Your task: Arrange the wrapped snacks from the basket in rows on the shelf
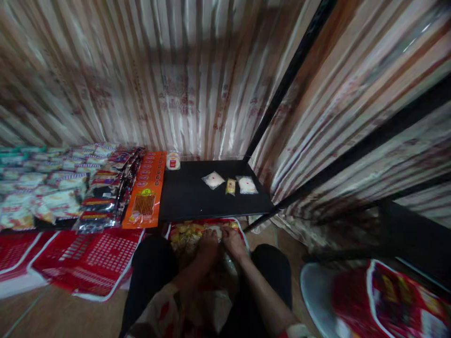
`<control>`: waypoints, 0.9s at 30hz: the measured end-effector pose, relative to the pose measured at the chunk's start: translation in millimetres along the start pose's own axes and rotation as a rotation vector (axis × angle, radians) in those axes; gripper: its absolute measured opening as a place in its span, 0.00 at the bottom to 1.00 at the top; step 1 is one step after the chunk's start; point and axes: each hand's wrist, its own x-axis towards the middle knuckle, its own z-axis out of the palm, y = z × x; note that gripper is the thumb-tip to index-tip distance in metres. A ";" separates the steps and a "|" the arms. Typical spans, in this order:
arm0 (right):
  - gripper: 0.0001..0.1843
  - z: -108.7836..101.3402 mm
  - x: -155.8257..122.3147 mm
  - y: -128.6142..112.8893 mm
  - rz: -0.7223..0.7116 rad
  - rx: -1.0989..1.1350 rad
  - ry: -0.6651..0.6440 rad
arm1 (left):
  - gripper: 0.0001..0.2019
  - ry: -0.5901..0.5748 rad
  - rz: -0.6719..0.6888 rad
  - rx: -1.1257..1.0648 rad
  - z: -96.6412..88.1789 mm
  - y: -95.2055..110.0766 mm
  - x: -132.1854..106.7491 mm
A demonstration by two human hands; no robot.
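Between my knees stands a red basket [243, 230] with a white rim, holding yellow and clear wrapped packets [185, 234]. Both my hands reach down into it, side by side. My left hand [208, 243] is closed, its fingers curled in at the basket's far side. My right hand [232, 241] is also closed, just right of it. A pale wrapped piece [215, 231] shows between the fingertips; blur hides how it is gripped. On the black shelf [197, 202] ahead lie two white packets, a left one [213, 180] and a right one [247, 185], with a small yellow packet [230, 186] between them.
Left along the shelf are an orange snack bag [146, 188], dark packets [102, 197], rows of white packets [63, 188] and a round white packet [173, 160]. Red baskets [95, 256] stand below. Black poles [282, 94], a curtain [183, 84] and a grey stool [313, 291] bound the space.
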 end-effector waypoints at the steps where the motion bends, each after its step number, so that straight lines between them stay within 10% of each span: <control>1: 0.19 -1.2 -0.9 -0.7 0.000 0.032 0.006 | 0.18 0.014 -0.015 -0.012 -0.7 1.1 0.3; 27: 0.12 -33.0 -14.5 -33.3 -0.307 0.155 0.087 | 0.14 0.052 -0.130 -0.591 -76.4 -11.8 -26.7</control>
